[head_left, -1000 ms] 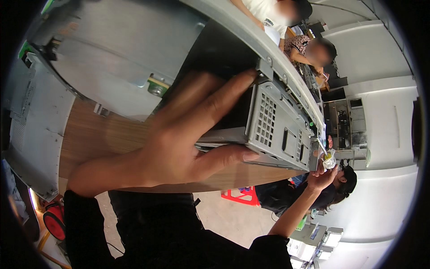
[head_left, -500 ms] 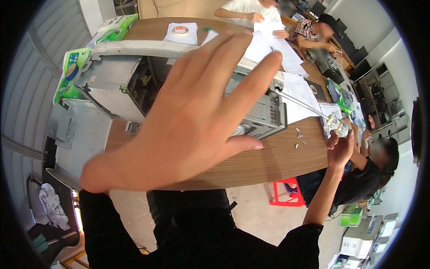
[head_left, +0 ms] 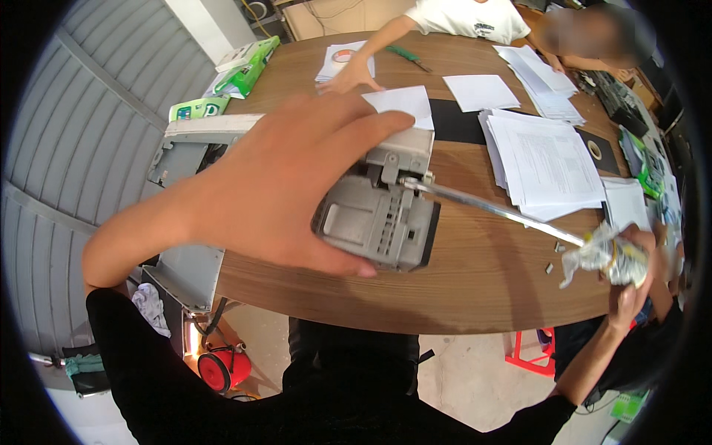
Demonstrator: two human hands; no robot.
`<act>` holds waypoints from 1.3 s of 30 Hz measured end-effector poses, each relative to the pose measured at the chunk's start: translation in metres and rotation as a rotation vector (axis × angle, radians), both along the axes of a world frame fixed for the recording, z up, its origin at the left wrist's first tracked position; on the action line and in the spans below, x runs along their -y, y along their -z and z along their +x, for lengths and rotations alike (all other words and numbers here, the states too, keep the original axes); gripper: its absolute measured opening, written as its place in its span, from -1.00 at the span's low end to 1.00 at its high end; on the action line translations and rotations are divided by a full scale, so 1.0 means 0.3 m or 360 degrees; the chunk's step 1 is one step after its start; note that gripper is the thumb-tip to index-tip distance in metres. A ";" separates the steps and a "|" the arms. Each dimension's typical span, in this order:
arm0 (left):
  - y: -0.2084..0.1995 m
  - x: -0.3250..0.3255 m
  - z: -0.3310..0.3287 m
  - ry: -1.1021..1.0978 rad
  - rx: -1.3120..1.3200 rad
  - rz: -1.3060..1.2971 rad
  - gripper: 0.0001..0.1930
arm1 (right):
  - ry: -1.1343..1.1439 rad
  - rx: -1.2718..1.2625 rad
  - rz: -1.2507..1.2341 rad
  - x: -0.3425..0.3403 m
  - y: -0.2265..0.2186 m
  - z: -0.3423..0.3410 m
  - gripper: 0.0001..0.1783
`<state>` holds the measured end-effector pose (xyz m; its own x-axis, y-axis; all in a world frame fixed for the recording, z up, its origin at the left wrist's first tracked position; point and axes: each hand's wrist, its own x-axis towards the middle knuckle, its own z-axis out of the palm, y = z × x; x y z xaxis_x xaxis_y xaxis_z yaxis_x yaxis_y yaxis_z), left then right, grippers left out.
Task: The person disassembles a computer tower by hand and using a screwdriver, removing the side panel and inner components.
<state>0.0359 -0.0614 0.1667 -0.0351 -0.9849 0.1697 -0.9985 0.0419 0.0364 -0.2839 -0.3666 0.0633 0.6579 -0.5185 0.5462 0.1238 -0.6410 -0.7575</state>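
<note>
An open metal computer case (head_left: pixel 393 215) lies on the wooden table in front of me, its slotted grey drive bay at the right end. Across it reaches my left hand (head_left: pixel 289 178), slightly blurred, thumb by the bay's near lower edge and forefinger over the far rim. It seems to grip the case; the palm's underside is hidden. At the right, my right hand (head_left: pixel 634 271) is closed around the handle of a long-shafted screwdriver (head_left: pixel 504 213), wrapped in crinkled clear plastic. The screwdriver's tip meets the case's right end, beside a small bracket.
Stacked printed sheets (head_left: pixel 549 159) lie right of the case. Small metal pieces (head_left: pixel 549 268) sit near my right hand. A co-worker's hand (head_left: pixel 352 74) reaches toward a tape roll (head_left: pixel 343 55); green-handled pliers (head_left: pixel 406 56) lie nearby. A red stool (head_left: pixel 530 356) stands below the table.
The view has shifted, and the case's right end appears closer. My left hand has come down onto the case from a spread pose. A co-worker's arm now stretches across the table's far side.
</note>
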 end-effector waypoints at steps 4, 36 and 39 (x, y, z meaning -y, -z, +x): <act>0.002 0.010 0.009 0.0051 -0.0088 0.0009 0.06 | -0.0023 -0.0040 -0.0338 0.104 -0.014 -0.066 0.01; 0.106 -0.003 0.131 0.0287 0.0337 -0.0241 -0.03 | -0.0213 -0.0254 -0.1890 0.140 -0.184 -0.001 -0.40; 0.114 -0.036 0.118 0.0300 0.0357 -0.0261 -0.07 | -0.0089 -0.0455 -0.1015 0.131 -0.169 -0.064 -0.13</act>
